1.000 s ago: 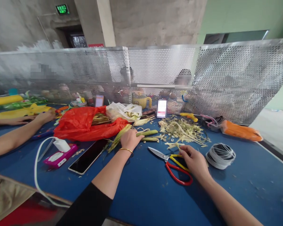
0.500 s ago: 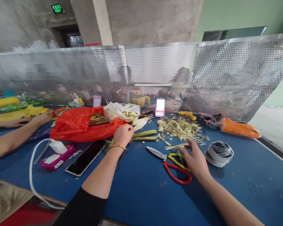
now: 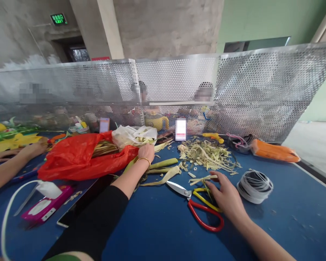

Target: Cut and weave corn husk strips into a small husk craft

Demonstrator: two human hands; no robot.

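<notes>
My left hand (image 3: 146, 152), a gold bangle on its wrist, reaches forward to the edge of a white plastic bag (image 3: 130, 134) holding pale green leaves. Its fingers curl closed there, and what they grip is hidden. Green stalks (image 3: 163, 164) and a pale leaf strip (image 3: 165, 177) lie just behind that wrist. My right hand (image 3: 224, 192) rests flat on the blue table (image 3: 157, 224), fingers stretched out over thin pale strips (image 3: 202, 178). It lies beside the yellow and red handles of a pair of scissors (image 3: 195, 204).
A red plastic bag (image 3: 76, 159) of stalks lies at left, a heap of leaf scraps (image 3: 206, 154) ahead. A white coil (image 3: 255, 185), an orange bundle (image 3: 274, 152), a dark phone (image 3: 78, 210) and a pink tissue pack (image 3: 43, 208) lie around. A perforated metal screen (image 3: 260, 94) backs the table; a co-worker's arm (image 3: 5, 170) reaches in from the left.
My left hand let go of the green stalks and moved forward to the white bag. My right hand stayed by the scissors, its fingers spreading flatter. The camera swung slightly.
</notes>
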